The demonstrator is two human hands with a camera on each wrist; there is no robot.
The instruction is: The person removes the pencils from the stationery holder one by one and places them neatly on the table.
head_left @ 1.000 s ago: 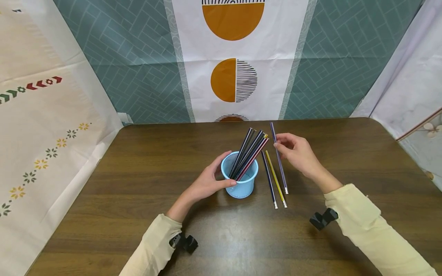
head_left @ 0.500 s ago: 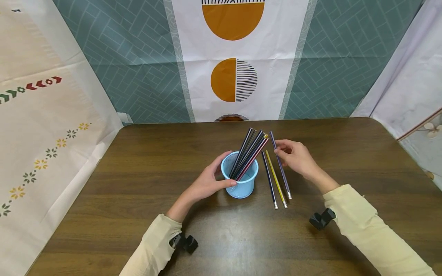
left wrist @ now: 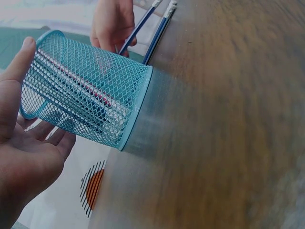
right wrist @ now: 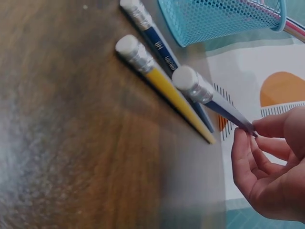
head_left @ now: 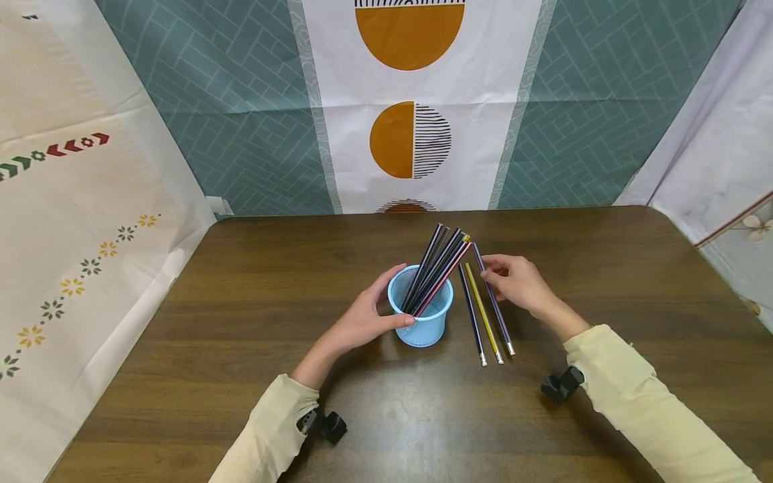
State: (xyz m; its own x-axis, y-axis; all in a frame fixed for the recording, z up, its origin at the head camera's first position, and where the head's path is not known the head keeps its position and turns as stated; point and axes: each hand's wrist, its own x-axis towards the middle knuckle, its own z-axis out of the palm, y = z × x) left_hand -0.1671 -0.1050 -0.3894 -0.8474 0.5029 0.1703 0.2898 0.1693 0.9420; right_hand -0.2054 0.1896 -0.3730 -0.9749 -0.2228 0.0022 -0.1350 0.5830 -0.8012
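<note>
My left hand [head_left: 361, 320] grips a light-blue mesh pencil cup [head_left: 421, 333], with the thumb on its near side and the fingers round the far side. Several dark-striped pencils [head_left: 432, 276] lean to the right inside the cup. My right hand [head_left: 514, 282] pinches a purple pencil [head_left: 498, 318] by its upper part; in the right wrist view the eraser end of this purple pencil [right wrist: 223, 107] appears raised above the others. Between cup and right hand, a dark blue pencil [head_left: 473, 316] and a yellow pencil [head_left: 484, 314] lie side by side, erasers toward me.
The brown wooden table [head_left: 211, 362] runs back to a teal patterned cloth [head_left: 241, 147] with a white middle panel. A cream cloth [head_left: 72, 235] hangs on the left and a white one [head_left: 712, 134] on the right. Black cameras [head_left: 561, 384] sit on both wrists.
My right hand has moved toward me with the purple pencil, bringing it nearly level with the other two. The left hand and cup have stayed in place.
</note>
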